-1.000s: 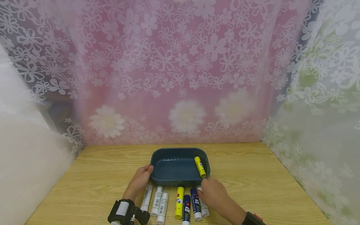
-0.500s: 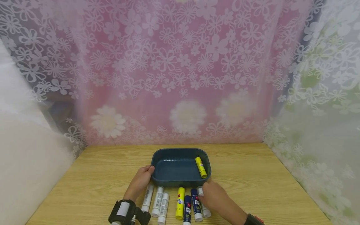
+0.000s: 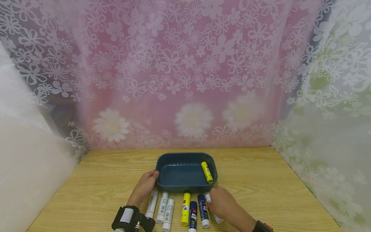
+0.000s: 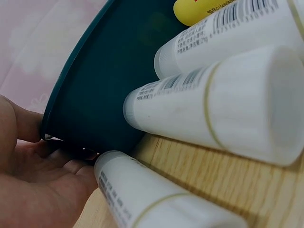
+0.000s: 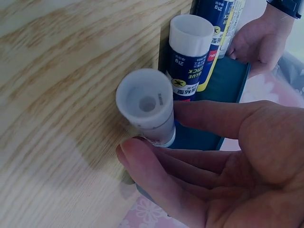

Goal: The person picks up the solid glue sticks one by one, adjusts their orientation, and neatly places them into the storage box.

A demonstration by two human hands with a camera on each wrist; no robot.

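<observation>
A dark teal rectangular basin (image 3: 185, 189) sits on the table with a yellow glue stick (image 3: 207, 172) lying in its right end. My left hand (image 3: 144, 185) grips the basin's left side, thumb at the rim and fingers beneath. My right hand (image 3: 225, 203) is just below the basin's front right corner. Its thumb and fingers pinch a white glue stick (image 5: 146, 102), which slants on the table, partly hidden by the hand in the head view. Left of it lie two navy glue sticks (image 3: 204, 211) and another yellow glue stick (image 3: 185, 209).
Several white glue sticks (image 3: 168, 215) lie in front of the basin's left half, near my left wrist. The wooden table (image 3: 261, 180) ends at a pink flowered curtain (image 3: 185, 80) behind, with pale sheets on both sides.
The near end of the white glue stick at my right hand has swung right, and the hand moved slightly right. The adjacent navy stick shifted a little right. My left hand keeps its hold.
</observation>
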